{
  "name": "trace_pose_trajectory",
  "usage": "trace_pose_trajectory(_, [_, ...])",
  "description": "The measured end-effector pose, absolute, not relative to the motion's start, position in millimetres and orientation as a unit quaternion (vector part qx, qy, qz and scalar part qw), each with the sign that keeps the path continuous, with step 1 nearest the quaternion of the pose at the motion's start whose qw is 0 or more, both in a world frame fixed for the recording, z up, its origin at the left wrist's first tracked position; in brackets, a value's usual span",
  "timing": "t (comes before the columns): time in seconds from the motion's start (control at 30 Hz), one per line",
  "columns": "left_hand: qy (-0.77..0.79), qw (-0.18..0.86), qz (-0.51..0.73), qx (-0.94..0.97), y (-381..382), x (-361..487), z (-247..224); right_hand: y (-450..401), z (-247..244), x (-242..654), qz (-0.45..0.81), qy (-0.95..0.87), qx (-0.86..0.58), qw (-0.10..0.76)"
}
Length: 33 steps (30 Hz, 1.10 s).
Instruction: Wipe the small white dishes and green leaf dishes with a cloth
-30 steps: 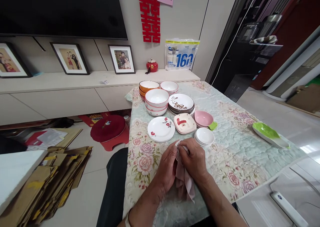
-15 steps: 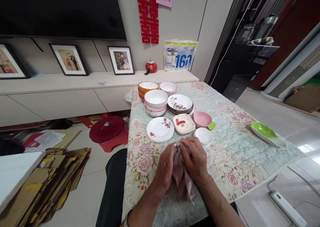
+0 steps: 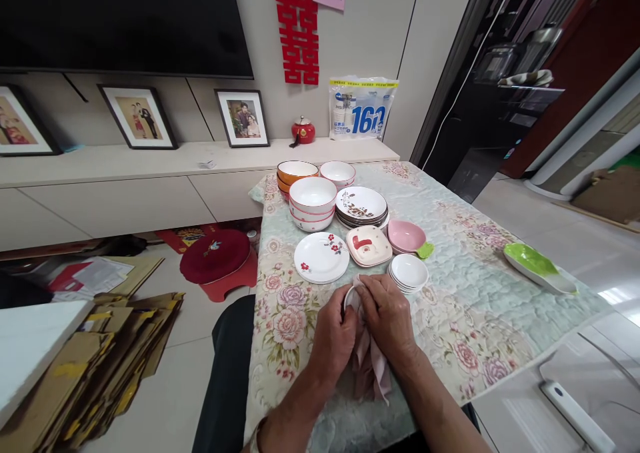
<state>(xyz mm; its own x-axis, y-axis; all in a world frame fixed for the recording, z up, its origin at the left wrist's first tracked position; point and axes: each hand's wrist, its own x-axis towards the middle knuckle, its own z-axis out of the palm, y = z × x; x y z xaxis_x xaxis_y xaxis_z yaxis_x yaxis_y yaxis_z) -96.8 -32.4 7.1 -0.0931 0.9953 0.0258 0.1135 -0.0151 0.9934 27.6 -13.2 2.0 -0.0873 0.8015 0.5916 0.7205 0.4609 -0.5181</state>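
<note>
White dish (image 3: 352, 298) sits between left hand (image 3: 334, 336), gripping it, and right hand (image 3: 391, 316), clutching pink cloth (image 3: 369, 366) against it.

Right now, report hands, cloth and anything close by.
Left hand gripping white dish, mostly hidden. Right hand holding pink cloth against it. Stacked small white bowls close ahead of right hand.

The cloth (image 3: 369, 363) is pale pink, the held dish (image 3: 352, 298) white. The cover (image 3: 483, 256) is pale green and cream, with pink roses and green leaves. Front bowls (image 3: 313, 200) are white with red rims; the orange bowl (image 3: 298, 169) is white inside, dark-rimmed. Front plate (image 3: 320, 256): white, red flowers, dark leaves; rear plate (image 3: 360, 203): white, brown flowers, dark rim. Square plate (image 3: 377, 245): cream, red motif. Pink bowl (image 3: 405, 234): green handle (image 3: 425, 250). Saucers (image 3: 409, 270): plain white. Far-right dish (image 3: 535, 263): bright green and white
</note>
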Motion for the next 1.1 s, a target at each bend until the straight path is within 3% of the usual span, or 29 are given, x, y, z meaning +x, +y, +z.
trace_pose_trajectory(0.3, [0.584, 0.333, 0.527, 0.520, -33, -99, 8, -11, 3, 31, 0.156, -0.709, -0.547, 0.417])
trace_pose_trajectory(0.43, [0.576, 0.332, 0.495, 0.560, -35, -101, 10, -17, 5, 31, 0.018, -0.739, -0.516, 0.433])
trace_pose_trajectory(0.6, [0.602, 0.229, 0.429, 0.634, -36, -107, 10, -23, 11, 27, -0.076, -0.787, -0.448, 0.416])
trace_pose_trajectory(0.83, [0.590, 0.259, 0.474, 0.600, -30, -109, 7, -18, 11, 24, 0.028, -0.765, -0.473, 0.437])
trace_pose_trajectory(1.1, [0.601, 0.256, 0.498, 0.570, -34, -108, 14, -16, 6, 26, 0.158, -0.728, -0.532, 0.402])
